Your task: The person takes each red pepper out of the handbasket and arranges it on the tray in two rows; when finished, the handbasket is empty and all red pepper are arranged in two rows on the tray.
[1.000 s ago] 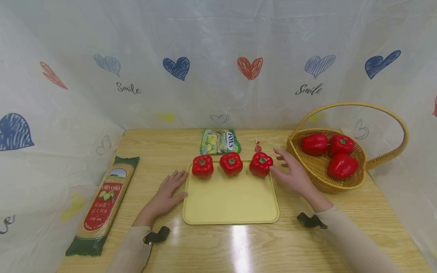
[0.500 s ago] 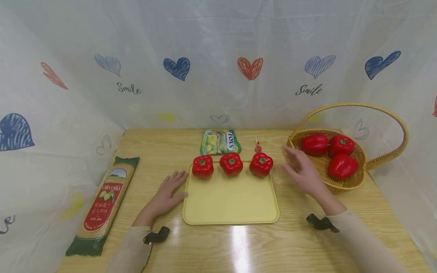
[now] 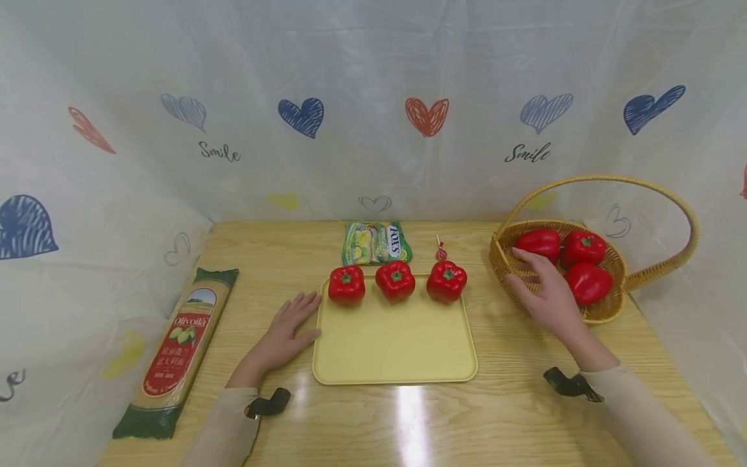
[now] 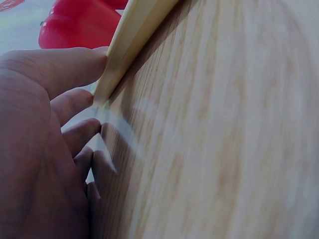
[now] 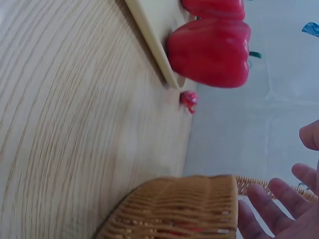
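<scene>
On the yellow tray [image 3: 393, 350], three red bell peppers [image 3: 446, 282] stand in a row along the far edge. My left hand [image 3: 287, 332] lies beside the tray's left side, fingers straight, thumb and fingertip touching its rim in the left wrist view. Over the near left side of the wicker basket [image 3: 607, 318] is my right hand [image 3: 548, 298], its fingers spread and holding nothing. Three more bell peppers [image 3: 588, 283] lie in the basket, one partly covered by that hand. From the right wrist view, the fingers [image 5: 269, 206] reach above the basket's rim.
Behind the tray lie a green candy bag [image 3: 376, 243] and a red lollipop [image 3: 441, 250]. A long spaghetti pack [image 3: 177, 350] rests at the table's left. The basket's tall handle [image 3: 607, 178] arches at the right. A printed plastic sheet [image 3: 362, 130] encloses the back and sides.
My right hand has moved away from the right-hand bell pepper on the tray, rightward to over the basket. The left hand and the bell peppers have stayed in place.
</scene>
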{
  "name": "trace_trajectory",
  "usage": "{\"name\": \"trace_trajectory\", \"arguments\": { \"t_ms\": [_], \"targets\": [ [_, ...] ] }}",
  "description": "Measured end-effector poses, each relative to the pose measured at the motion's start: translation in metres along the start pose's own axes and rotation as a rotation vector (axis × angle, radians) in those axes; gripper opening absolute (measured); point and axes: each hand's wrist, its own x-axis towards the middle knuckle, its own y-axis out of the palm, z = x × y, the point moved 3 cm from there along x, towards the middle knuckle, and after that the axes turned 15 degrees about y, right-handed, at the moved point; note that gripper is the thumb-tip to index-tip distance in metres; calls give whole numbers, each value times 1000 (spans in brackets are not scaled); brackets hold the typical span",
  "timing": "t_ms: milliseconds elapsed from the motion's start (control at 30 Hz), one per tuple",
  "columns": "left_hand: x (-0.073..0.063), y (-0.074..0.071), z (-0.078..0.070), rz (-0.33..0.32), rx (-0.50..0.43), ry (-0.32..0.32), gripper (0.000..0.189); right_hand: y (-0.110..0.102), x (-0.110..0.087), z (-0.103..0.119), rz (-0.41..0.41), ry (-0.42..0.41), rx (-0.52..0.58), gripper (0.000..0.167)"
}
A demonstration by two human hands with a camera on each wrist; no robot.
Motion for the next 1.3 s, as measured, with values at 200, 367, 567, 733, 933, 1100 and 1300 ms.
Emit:
{"name": "trace_trajectory", "arguments": {
  "t_ms": [200,367,567,733,933,1100,1300],
  "targets": [
    [0,0,0,1,0,0,69,-11,-2,-11,-21,31,-30,53],
    [0,0,0,1,0,0,69,-20,-3,-21,-25,74,-53,54],
    [0,0,1,-1,6,7,69,-32,-3,-37,-52,106,-80,54],
    [0,0,1,-1,7,6,69,-41,0,-47,-84,125,-112,53],
    [-1,0,1,0,2,4,68,-51,4,-59,-110,178,-145,55],
    [-1,0,1,-7,4,8,68,-59,6,-66,-136,214,-128,55],
    [-1,0,0,-8,0,7,68,-64,8,-73,-152,238,-131,54]
  ]
}}
